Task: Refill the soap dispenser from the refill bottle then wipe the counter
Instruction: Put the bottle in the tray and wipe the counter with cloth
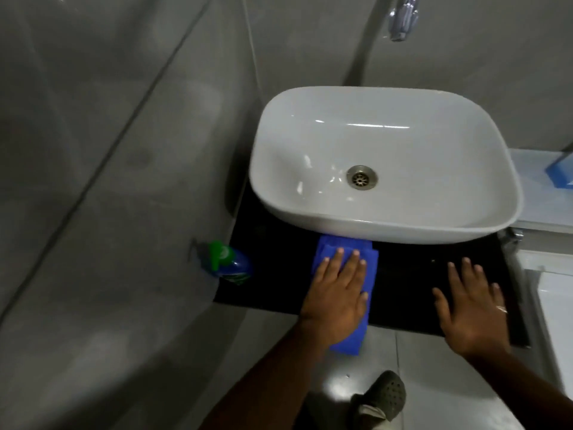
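Note:
A folded blue cloth [369,259] lies on the black counter [406,274] just in front of the white basin [384,162]. My left hand [336,299] presses flat on the cloth with its fingers straight. My right hand [471,308] rests flat on the bare counter to the right, fingers spread, holding nothing. A blue soap dispenser with a green pump top [228,263] stands at the counter's left end against the wall. No refill bottle shows in this view.
A chrome tap [403,17] hangs above the basin at the top. A white ledge with a blue object [559,172] sits right of the basin. Grey tiled wall fills the left. A foot in a grey clog [387,395] stands on the floor below.

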`<state>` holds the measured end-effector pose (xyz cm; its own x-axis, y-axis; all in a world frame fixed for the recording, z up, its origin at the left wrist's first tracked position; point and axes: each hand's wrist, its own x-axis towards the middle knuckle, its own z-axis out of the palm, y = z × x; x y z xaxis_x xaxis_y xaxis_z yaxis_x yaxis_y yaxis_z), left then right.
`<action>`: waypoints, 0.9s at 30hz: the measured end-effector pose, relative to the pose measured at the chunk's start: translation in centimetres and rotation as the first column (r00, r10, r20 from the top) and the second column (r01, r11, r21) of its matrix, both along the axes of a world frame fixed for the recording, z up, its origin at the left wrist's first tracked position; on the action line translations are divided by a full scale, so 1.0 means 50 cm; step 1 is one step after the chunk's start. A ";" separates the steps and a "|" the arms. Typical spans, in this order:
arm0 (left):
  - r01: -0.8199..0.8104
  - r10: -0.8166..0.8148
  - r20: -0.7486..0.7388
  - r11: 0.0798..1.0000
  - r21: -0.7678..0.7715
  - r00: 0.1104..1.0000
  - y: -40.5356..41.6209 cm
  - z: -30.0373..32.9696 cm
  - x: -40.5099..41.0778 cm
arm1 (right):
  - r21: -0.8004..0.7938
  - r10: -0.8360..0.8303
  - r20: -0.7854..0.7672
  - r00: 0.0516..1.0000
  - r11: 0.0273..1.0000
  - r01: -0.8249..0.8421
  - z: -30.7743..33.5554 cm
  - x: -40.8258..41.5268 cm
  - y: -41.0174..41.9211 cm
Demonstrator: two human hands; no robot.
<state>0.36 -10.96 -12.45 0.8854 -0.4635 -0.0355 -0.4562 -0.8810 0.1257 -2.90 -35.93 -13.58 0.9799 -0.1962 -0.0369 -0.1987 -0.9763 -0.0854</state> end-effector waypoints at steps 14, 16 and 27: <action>-0.744 0.741 -0.086 0.654 -0.135 0.666 0.047 -0.012 0.044 | -0.030 -0.004 0.023 1.000 1.000 0.005 -0.008 0.001 -0.003; -0.692 0.685 -0.099 0.709 -0.134 0.722 -0.006 -0.009 0.049 | -0.034 0.000 0.020 1.000 0.999 0.001 -0.016 0.002 -0.010; -0.108 0.108 -0.013 0.994 0.001 0.994 0.085 -0.027 0.037 | 0.009 0.004 0.015 1.000 1.000 -0.004 -0.004 -0.003 -0.008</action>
<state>2.19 -6.70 -13.78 0.9299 -0.3647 -0.0478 -0.3562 -0.9252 0.1307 -3.06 -36.31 -13.77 0.9811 -0.1923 -0.0237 -0.1937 -0.9763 -0.0970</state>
